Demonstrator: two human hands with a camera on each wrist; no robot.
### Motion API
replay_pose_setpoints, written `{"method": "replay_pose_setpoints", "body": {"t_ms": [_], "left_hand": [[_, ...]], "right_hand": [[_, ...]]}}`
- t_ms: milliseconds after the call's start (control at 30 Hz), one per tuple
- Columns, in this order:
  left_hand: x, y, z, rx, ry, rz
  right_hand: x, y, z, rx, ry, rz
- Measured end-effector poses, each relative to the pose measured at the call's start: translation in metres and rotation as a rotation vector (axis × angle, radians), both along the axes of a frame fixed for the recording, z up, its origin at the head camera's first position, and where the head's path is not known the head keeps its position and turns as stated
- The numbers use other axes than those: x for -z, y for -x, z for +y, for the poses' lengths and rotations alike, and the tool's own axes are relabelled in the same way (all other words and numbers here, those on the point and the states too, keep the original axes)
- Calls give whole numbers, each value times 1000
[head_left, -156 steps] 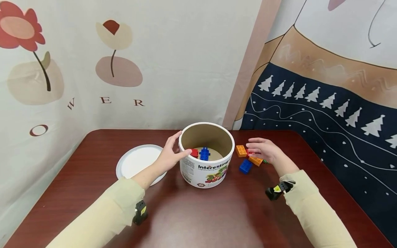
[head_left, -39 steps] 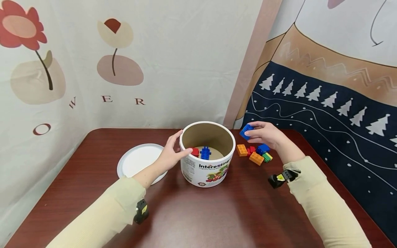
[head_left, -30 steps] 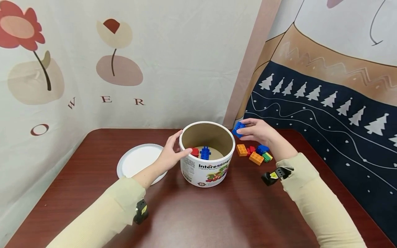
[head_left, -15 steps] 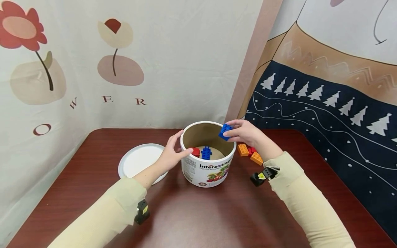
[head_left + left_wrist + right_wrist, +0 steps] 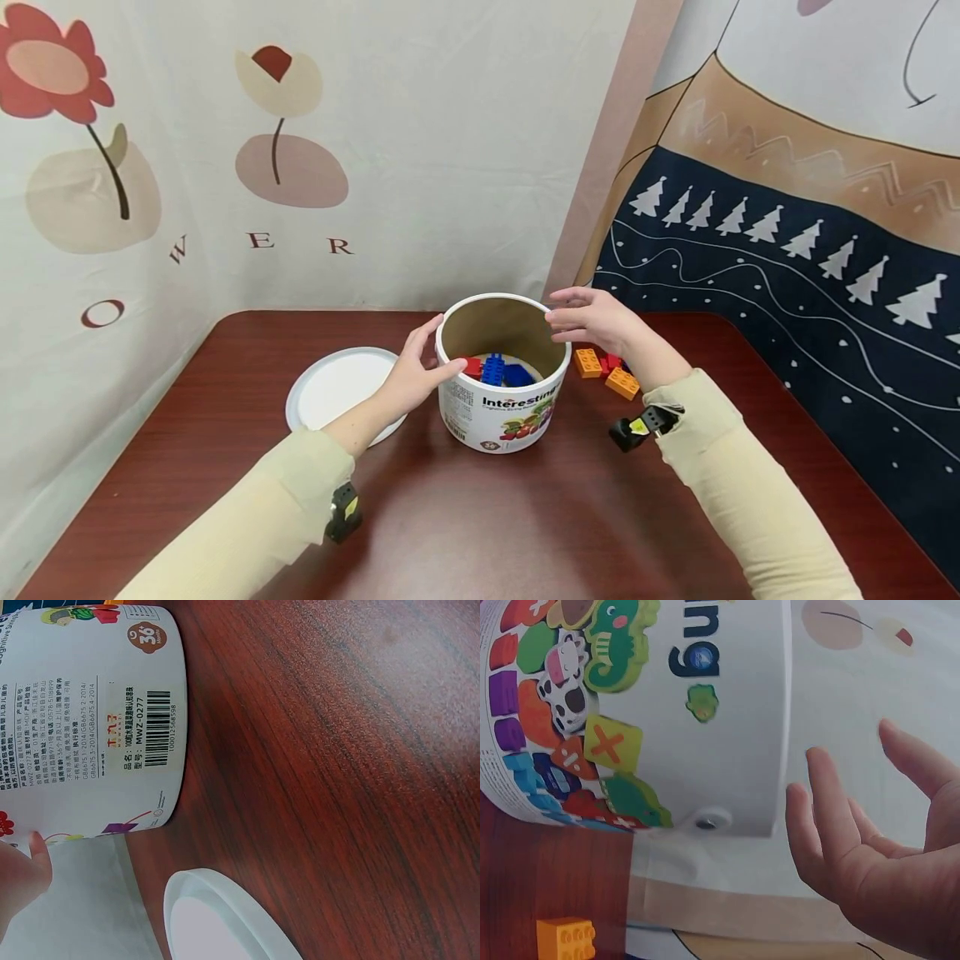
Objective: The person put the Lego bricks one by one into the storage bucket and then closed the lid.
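Note:
In the head view a white bucket [image 5: 459, 408] with printed fruit stands upright on the table. My left hand [image 5: 407, 375] rests against its left side, thumb and fingers spread along the rim. My right hand [image 5: 592, 321] hovers at the bucket's right rim, fingers apart and holding nothing, also plain in the right wrist view. Inside lie a red brick [image 5: 472, 367], a studded blue brick [image 5: 492, 369] and another blue brick [image 5: 517, 375] to its right. The left wrist view shows the bucket's barcode side, with one fingertip of my left hand [image 5: 21, 874] at its wall.
Right of the bucket lie orange bricks [image 5: 588, 362] and red pieces [image 5: 612, 364]; my right hand and wrist hide others. A white lid [image 5: 333, 392] lies flat on the left. Printed cloths [image 5: 420, 208] hang behind the brown table [image 5: 480, 525].
My right hand has carried a blue brick left from the pile and let it go into the bucket. Its fingers have spread. My left hand has stayed at the rim.

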State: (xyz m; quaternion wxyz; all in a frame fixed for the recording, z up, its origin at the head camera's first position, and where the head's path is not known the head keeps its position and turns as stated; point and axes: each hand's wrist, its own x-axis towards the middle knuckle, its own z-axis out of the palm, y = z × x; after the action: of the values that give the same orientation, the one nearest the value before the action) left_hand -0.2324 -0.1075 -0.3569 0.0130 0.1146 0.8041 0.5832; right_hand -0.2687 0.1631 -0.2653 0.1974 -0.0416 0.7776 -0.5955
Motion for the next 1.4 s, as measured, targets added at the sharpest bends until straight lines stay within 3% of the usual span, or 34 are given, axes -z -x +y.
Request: {"method": "replay_pose_setpoints", "body": {"t_ms": [200,400,967,1400], "left_hand": [[1,1,0,1,2,7],[2,1,-1,-2,9,5],[2,1,0,2,-10,12],[3,2,-1,1,-9,12]], "right_hand": [[-2,-4,22,46,-45,38],[7,-7,50,105,-87,23],[77,-12,108,281,-123,-132],[101,-13,121,314,-157,-209]]}}
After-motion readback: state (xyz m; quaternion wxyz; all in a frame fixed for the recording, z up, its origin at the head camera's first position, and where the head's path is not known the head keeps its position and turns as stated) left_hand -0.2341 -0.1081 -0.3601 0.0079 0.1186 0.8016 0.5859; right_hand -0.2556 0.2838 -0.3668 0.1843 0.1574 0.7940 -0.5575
